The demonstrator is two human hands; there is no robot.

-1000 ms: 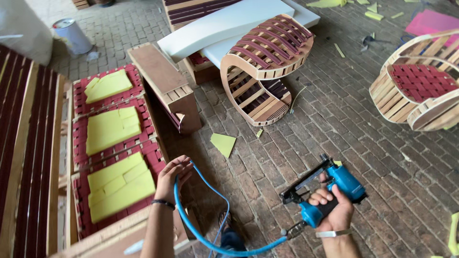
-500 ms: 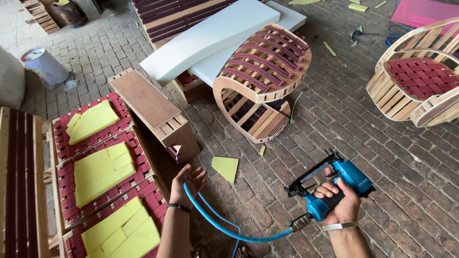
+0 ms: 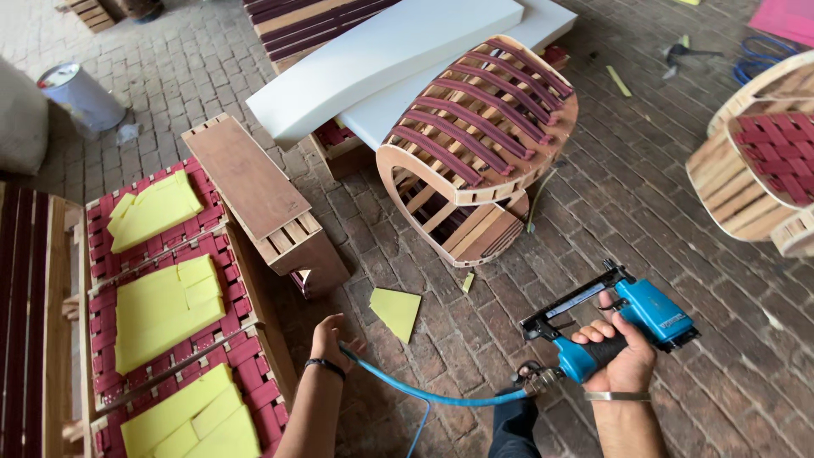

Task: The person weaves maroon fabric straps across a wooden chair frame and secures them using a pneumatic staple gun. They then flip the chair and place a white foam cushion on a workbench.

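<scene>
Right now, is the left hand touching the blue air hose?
Touching. The head view shows the left hand with the blue air hose running out from under its fingers.

Furniture upholstery workshop: brick floor (image 3: 661, 280), bare curved wooden chair frame (image 3: 475, 153) with webbing straps, white foam slabs (image 3: 381, 59), yellow foam offcuts (image 3: 161, 305), blue air stapler (image 3: 627, 326) with hose (image 3: 424, 392).
</scene>
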